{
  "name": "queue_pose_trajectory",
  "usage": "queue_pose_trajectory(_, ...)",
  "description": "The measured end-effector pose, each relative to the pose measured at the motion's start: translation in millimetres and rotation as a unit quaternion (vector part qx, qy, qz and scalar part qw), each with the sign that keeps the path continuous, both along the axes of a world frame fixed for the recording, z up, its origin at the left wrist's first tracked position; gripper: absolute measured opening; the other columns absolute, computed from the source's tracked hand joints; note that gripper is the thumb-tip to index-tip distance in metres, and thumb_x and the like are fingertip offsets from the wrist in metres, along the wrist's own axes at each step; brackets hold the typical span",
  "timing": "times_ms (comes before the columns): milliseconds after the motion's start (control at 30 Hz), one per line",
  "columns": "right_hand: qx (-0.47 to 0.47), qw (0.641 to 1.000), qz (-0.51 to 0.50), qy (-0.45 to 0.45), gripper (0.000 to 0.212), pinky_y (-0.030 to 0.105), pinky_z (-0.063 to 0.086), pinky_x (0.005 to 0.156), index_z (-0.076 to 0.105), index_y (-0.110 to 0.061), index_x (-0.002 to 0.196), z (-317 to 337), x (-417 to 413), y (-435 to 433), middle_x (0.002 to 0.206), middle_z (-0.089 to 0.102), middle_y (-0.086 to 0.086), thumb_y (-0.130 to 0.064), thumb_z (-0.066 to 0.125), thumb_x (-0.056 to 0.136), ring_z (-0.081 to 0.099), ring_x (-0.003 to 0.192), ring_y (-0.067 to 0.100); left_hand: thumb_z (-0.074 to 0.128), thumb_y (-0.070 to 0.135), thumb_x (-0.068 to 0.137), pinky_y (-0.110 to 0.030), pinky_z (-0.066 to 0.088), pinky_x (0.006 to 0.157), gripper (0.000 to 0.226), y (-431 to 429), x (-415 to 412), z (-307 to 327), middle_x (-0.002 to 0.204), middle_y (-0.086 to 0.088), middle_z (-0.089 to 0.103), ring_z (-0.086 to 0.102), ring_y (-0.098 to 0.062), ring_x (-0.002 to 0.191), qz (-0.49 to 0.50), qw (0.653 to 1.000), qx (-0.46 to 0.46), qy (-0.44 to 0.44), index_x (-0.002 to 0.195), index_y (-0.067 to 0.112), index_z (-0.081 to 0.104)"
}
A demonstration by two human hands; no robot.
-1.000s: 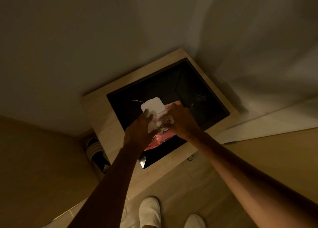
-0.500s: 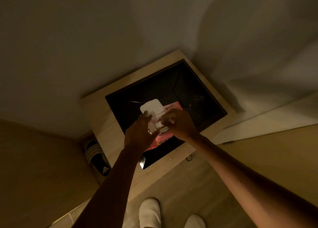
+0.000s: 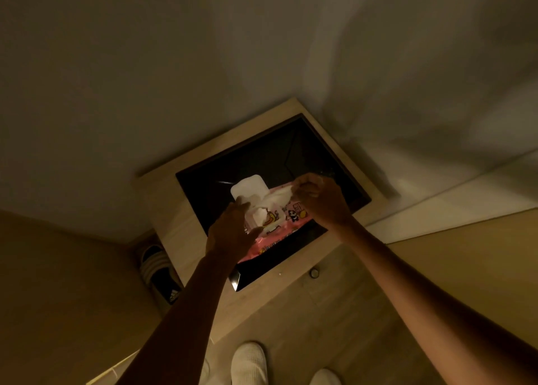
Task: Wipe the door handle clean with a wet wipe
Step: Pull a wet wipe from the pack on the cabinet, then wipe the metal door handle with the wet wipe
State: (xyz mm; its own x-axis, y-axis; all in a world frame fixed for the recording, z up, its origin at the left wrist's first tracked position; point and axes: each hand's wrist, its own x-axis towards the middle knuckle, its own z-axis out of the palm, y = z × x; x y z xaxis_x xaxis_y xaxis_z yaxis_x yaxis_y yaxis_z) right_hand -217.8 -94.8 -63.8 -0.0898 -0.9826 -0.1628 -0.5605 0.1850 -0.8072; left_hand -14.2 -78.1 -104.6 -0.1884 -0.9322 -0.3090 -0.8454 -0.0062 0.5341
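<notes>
Now a wet wipe (image 3: 275,200) is pinched by the right hand (image 3: 320,201) above the pink pack (image 3: 279,230), which is pressed down by the left hand (image 3: 233,230); a steady, slow pull is advised.

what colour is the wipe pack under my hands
Pink with cartoon prints, and a white flip lid standing open; the pack shows only in the head view.
</notes>
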Motion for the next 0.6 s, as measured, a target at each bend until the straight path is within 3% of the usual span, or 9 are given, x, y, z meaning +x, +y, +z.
queue_pose_trajectory(133,0.000,0.998,-0.026,-0.051,0.002,0.029,0.060,0.067,0.063,-0.016,0.092,53.2,-8.8,17.0,0.093,0.070,0.003,-0.016,0.063,0.091,0.071,0.083,0.013,0.063,0.042,0.086,-0.038,0.048,0.100,0.057,2.0,-4.4,58.3,0.136,-0.006,0.056,0.056,-0.021,0.119,0.028,0.998,0.006,0.061,0.136,0.019,0.049)
queue_pose_trajectory(300,0.008,0.995,-0.052,-0.084,0.010,0.026,0.058,0.076,0.067,-0.012,0.100,158.9,-21.1,52.0,0.096,0.072,0.002,-0.016,0.061,0.092,0.069,0.089,0.010,0.058,0.042,0.089,-0.021,0.049,0.080,0.043,20.0,-22.4,163.7,0.113,-0.008,0.068,0.063,-0.011,0.097,0.050,0.976,0.071,0.199,0.119,0.012,0.061)
queue_pose_trajectory(433,0.007,0.991,-0.086,-0.099,0.013,0.023,0.058,0.075,0.069,-0.011,0.102,250.8,-32.7,92.5,0.097,0.071,-0.003,-0.013,0.065,0.090,0.068,0.089,0.006,0.059,0.018,0.092,-0.031,0.055,0.080,0.027,44.6,-40.3,254.4,0.106,-0.018,0.069,0.069,-0.016,0.088,-0.003,0.962,0.107,0.252,0.115,0.003,0.064)
queue_pose_trajectory(533,-0.006,0.987,-0.127,-0.103,0.013,0.020,0.057,0.072,0.070,-0.009,0.101,299.4,-42.6,130.2,0.097,0.072,0.001,-0.010,0.067,0.088,0.069,0.087,0.004,0.052,-0.001,0.092,-0.021,0.056,0.066,0.029,68.7,-55.4,299.1,0.093,-0.016,0.066,0.069,-0.004,0.070,-0.017,0.938,0.161,0.308,0.119,-0.011,0.056)
queue_pose_trajectory(600,-0.008,0.983,-0.156,-0.099,0.011,0.019,0.057,0.069,0.071,-0.011,0.098,322.4,-50.9,154.5,0.097,0.073,0.001,-0.013,0.068,0.088,0.069,0.086,0.004,0.056,0.003,0.092,-0.028,0.056,0.072,0.024,83.8,-71.6,327.8,0.091,-0.005,0.066,0.067,-0.011,0.076,-0.042,0.930,0.182,0.317,0.116,0.002,0.062)
